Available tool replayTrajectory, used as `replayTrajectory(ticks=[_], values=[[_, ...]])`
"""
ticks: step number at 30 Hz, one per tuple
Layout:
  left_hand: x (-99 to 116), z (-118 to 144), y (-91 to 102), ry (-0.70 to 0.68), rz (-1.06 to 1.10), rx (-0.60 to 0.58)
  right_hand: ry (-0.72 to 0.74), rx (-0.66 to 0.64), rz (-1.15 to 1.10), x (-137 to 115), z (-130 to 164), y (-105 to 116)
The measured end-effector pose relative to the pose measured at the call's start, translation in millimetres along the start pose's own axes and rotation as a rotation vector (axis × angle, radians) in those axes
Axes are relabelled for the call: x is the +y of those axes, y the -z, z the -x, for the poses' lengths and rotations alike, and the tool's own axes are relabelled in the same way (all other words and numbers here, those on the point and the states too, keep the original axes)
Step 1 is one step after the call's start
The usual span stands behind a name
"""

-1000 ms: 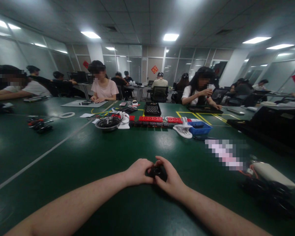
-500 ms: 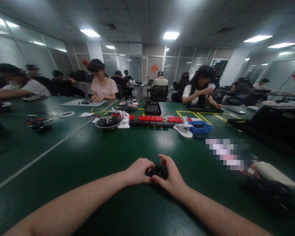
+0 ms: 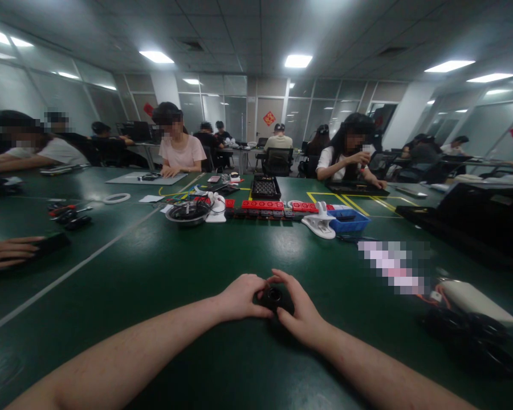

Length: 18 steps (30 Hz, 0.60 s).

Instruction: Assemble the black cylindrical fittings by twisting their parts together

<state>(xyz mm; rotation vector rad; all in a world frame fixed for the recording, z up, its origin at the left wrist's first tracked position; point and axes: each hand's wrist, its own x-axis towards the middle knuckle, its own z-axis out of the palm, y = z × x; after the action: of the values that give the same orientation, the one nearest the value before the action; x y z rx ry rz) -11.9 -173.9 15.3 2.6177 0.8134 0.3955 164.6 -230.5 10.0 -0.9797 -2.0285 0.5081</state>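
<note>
Between my two hands, low over the green table, is a small black part (image 3: 275, 295) with a round, lens-like opening facing up. My left hand (image 3: 244, 297) is closed on its left side, thumb in front and fingers curled behind. My right hand (image 3: 300, 304) curves around the right side, its thumb against the front and its index finger reaching over the back edge. The fingers and thumbs hide much of the part, so its exact kind does not show.
A power strip (image 3: 263, 205) runs across the table, with a metal bowl of cable (image 3: 188, 213), a white clamp (image 3: 320, 222) and a blue bin (image 3: 348, 221) near it. Black rings (image 3: 474, 336) lie at right. A co-worker's hand (image 3: 8, 252) rests on a black object at left.
My right index finger and thumb have shifted on the black part, the thumb moving right along its front. A co-worker's hand with a black object has come in at left.
</note>
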Motion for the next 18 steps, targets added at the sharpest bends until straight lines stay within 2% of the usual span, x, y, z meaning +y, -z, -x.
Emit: replayTrajectory(ticks=[11,18], values=[[-2.5,0.1,-1.5,0.013,-0.013,-0.009,-0.136,0.09,0.101,0.9,-1.7,-3.1],[-1.1,-0.7,-1.4,-0.008,-0.015,-0.001,-0.175,0.134,0.141,3.3,-1.7,-3.6]])
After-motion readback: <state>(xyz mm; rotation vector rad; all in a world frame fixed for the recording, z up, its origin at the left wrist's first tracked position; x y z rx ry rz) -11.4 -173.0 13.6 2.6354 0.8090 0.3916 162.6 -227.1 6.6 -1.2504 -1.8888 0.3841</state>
